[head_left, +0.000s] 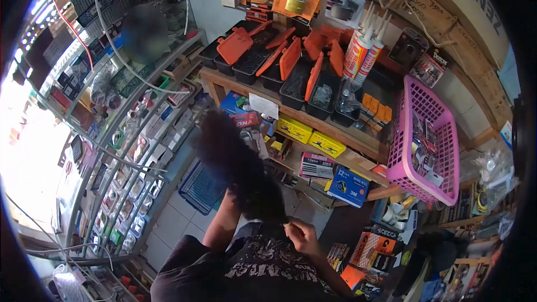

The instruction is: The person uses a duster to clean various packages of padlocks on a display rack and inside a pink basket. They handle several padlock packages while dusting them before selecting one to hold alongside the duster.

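A dark, fluffy feather duster [240,162] slants up across the middle of the head view, its far end blurred. Near its lower end, in front of the dark printed shirt, my right hand [302,236] is closed, with the fingers curled around the duster's handle end. My left forearm rises on the other side of the duster, and the left hand itself is hidden behind the feathers. Beyond the duster's tip stands a wooden shelf [251,94] with black bins [293,86] whose orange lids are raised.
Sealant tubes [361,56] stand among the bins. A pink basket [411,176] of packets sits at the right. Padlocks [295,3] hang above. A curved glass display rack [120,190] runs along the left. A blue basket [196,190] lies low on the tiled floor [168,226].
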`<state>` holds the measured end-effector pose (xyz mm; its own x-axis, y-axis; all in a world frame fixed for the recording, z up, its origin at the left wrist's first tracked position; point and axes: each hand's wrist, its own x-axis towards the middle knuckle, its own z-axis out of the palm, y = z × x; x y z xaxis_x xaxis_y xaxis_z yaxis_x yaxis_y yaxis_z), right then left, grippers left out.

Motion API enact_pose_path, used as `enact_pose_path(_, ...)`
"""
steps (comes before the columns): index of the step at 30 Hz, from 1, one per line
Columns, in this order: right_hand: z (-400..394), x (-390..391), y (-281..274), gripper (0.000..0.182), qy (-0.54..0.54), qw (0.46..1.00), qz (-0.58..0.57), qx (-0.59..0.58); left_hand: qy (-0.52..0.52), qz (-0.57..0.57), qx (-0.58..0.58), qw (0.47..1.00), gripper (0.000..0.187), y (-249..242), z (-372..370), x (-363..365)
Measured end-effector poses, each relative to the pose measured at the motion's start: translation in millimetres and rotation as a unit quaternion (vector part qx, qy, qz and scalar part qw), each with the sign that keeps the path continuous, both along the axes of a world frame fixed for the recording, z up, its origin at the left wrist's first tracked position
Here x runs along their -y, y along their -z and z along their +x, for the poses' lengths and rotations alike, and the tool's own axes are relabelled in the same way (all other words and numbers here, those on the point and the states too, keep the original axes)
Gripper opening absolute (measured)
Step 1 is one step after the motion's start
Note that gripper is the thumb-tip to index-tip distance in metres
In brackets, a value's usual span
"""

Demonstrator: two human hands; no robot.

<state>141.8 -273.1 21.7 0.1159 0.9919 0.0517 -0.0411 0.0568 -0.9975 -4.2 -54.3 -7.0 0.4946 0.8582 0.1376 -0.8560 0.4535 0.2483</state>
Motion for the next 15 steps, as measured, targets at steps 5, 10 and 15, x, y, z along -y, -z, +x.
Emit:
enact_pose_path(5, -7, -28, -26, 0.02, 0.032, 0.997, -0.063, -0.023, -0.127, 0.074, -0.148, 0.978, 0.028, 58, 15, -9)
enact_pose_path(10, 4, -16, -22, 0.017, -0.03, 0.996, -0.084, 0.027, -0.138, 0.109, -0.236, 0.956, 0.03, 58, 6, -9)
enact_pose_path(15, 15, -20, -31, 0.017, 0.002, 0.995, -0.081, 0.063, -0.151, 0.133, -0.346, 0.916, 0.032, 55, -1, -8)
